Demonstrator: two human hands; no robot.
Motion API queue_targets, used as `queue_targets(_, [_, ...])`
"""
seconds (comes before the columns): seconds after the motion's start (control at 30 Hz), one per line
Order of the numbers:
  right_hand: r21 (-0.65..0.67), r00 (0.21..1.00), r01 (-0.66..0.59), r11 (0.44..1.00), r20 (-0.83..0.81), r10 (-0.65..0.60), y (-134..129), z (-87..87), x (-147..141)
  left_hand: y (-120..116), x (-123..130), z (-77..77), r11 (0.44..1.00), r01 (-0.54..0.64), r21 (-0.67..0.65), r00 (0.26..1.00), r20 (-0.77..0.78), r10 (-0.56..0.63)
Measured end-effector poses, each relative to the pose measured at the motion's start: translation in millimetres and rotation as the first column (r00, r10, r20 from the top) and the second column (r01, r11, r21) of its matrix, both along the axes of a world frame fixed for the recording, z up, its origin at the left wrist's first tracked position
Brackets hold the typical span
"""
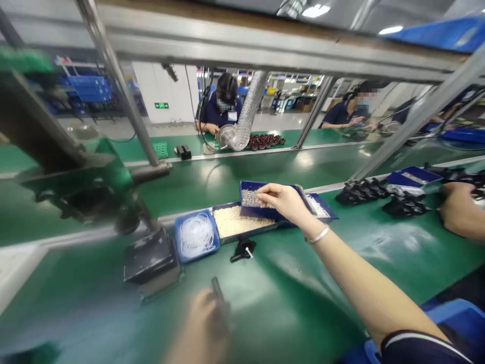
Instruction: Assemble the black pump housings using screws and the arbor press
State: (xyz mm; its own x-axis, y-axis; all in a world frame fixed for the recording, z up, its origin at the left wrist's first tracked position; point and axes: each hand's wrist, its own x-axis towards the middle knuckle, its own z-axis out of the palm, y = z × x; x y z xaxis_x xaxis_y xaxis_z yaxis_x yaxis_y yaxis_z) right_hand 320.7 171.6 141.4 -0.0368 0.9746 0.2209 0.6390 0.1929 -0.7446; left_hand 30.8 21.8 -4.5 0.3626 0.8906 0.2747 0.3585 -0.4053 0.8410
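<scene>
My right hand [279, 200] reaches into a blue bin [261, 213] of small silvery metal parts [248, 197], with thumb and fingers pinched together. Whatever is between the fingertips is too small to make out. Low in the view, my left hand [204, 321] is smeared by motion and closed around a dark elongated part [220, 298]. A black part with a white stick [244, 248] lies on the green bench between the hands. Cream-coloured small pieces [237, 222] fill a neighbouring bin, and a blue tray [181, 248] holds coiled clear tubing [197, 235].
A green machine [87, 177] and a dark box [151, 258] stand at left. Several black parts [364, 191] lie at right, near another person's hand [460, 210]. Metal posts [125, 86] rise beyond the bench. Across the line, a person [223, 101] works beside a flexible duct [252, 108].
</scene>
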Motion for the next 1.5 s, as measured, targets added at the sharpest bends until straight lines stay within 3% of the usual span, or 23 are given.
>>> queue_targets(0.1, [-0.132,0.927,-0.267,0.955,-0.306,0.217,-56.4,-16.3,-42.8,-8.0,-1.8,26.4,0.996,0.061,0.06,0.997,-0.05,-0.058])
queue_targets(0.17, [-0.219,0.876,-0.383,0.897,-0.394,0.278,-90.9,-36.9,-67.6,-7.9,-3.1,36.8,0.992,0.063,0.105,0.996,-0.076,-0.056])
queue_targets(0.3, [-0.189,0.896,-0.381,0.905,-0.319,0.31,-128.2,-79.3,-93.3,-6.8,-6.3,36.5,0.993,0.066,0.101,0.994,-0.099,-0.056])
queue_targets(0.43, [-0.031,0.912,-0.353,0.935,-0.233,0.337,-135.3,-98.0,-95.7,-8.1,-8.5,28.7,0.996,0.064,0.066,0.989,-0.138,-0.055])
queue_targets(0.5, [0.112,0.901,-0.396,0.911,-0.144,0.409,-137.8,-101.5,-94.2,-8.2,-8.9,26.6,0.997,0.05,0.063,0.987,-0.157,-0.04])
queue_targets(0.57, [0.245,0.873,-0.468,0.849,-0.02,0.487,-141.6,-104.9,-92.4,-7.8,-9.1,25.5,0.997,0.046,0.064,0.987,-0.16,-0.035])
queue_targets(0.63, [0.299,0.848,-0.521,0.799,0.075,0.525,-146.1,-108.2,-90.6,-7.6,-9.3,25.2,0.996,0.054,0.064,0.987,-0.152,-0.043])
queue_targets(0.77, [0.26,0.832,-0.554,0.79,0.178,0.525,-151.6,-107.7,-86.3,-7.9,-9.9,25.6,0.993,0.068,0.1,0.992,-0.111,-0.056])
queue_targets(0.93, [0.206,0.808,-0.584,0.785,0.233,0.54,-142.1,-88.9,-80.0,-8.6,-11.7,19.5,0.98,0.079,0.181,0.993,-0.098,-0.062])
queue_targets(1.17, [0.194,0.611,-0.753,0.629,0.561,0.559,-142.3,-87.1,-82.9,-10.0,-12.5,13.5,0.979,0.074,0.191,0.994,-0.095,-0.057])
queue_targets(1.27, [0.269,0.617,-0.758,0.595,0.591,0.519,-128.7,-76.4,-74.6,-9.3,-11.8,20.0,0.987,0.073,0.143,0.994,-0.092,-0.06])
queue_targets(1.33, [0.411,0.737,-0.641,0.649,0.566,0.37,-99.8,-57.7,-59.9,-8.3,-11.3,25.2,0.991,0.086,0.098,0.992,-0.097,-0.076])
queue_targets(1.4, [0.493,0.879,-0.333,0.804,0.47,0.076,-57.5,-35.4,-38.9,-7.4,-11.0,29.2,0.994,0.093,0.065,0.991,-0.101,-0.086])
queue_targets(1.47, [0.306,0.892,-0.02,0.952,0.435,-0.121,-11.1,-17.3,-15.2,-6.8,-10.7,30.5,0.994,0.094,0.055,0.991,-0.104,-0.088])
queue_targets(1.5, [0.112,0.874,0.069,0.991,0.472,-0.114,10.3,-11.7,-3.9,-6.8,-10.6,30.2,0.994,0.093,0.063,0.991,-0.105,-0.087])
